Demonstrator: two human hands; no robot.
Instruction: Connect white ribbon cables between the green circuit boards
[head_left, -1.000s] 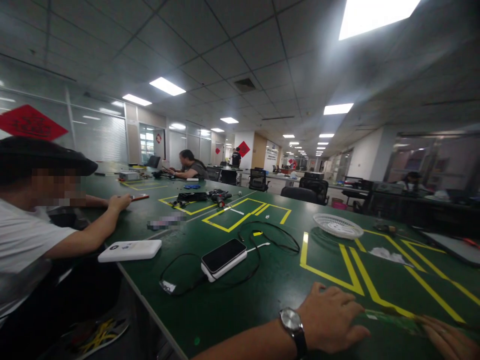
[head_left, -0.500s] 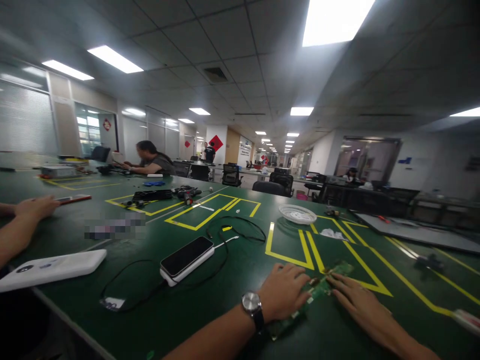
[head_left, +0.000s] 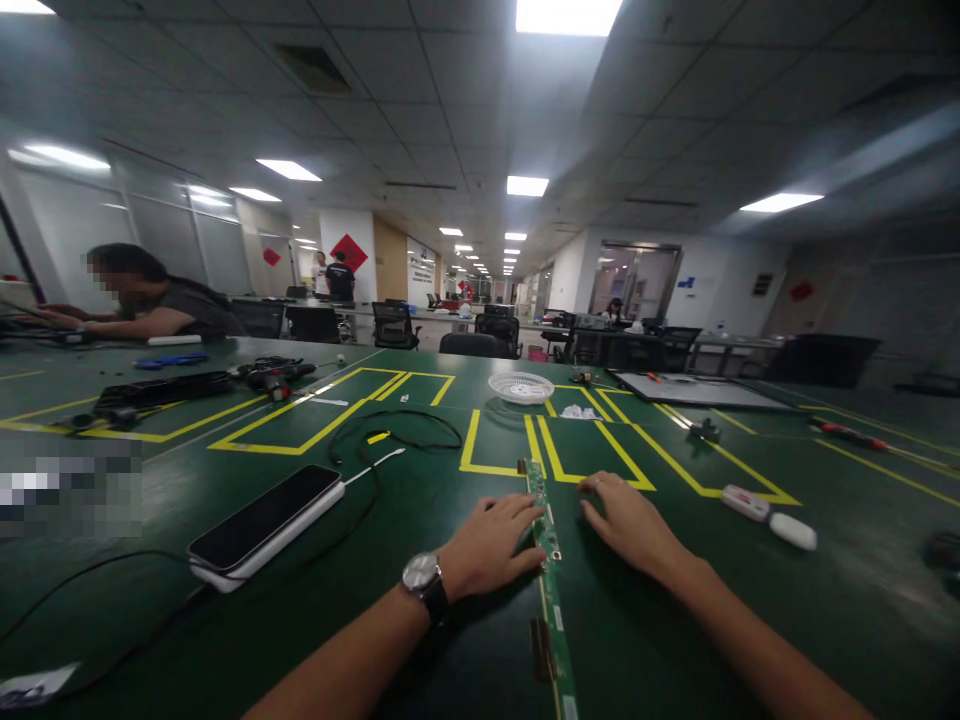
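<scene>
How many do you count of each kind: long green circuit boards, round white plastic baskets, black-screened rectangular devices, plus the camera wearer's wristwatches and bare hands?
Long green circuit board: 1
Round white plastic basket: 1
Black-screened rectangular device: 1
Silver-faced wristwatch: 1
Bare hands (left hand, right hand): 2
Total: 6

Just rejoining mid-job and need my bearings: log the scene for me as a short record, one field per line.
Left hand: fingertips on the circuit board
Right hand: beside the board, not touching
Board: on the green table
Left wrist: watch
Left side: phone on white block
Beyond board: white basket
</scene>
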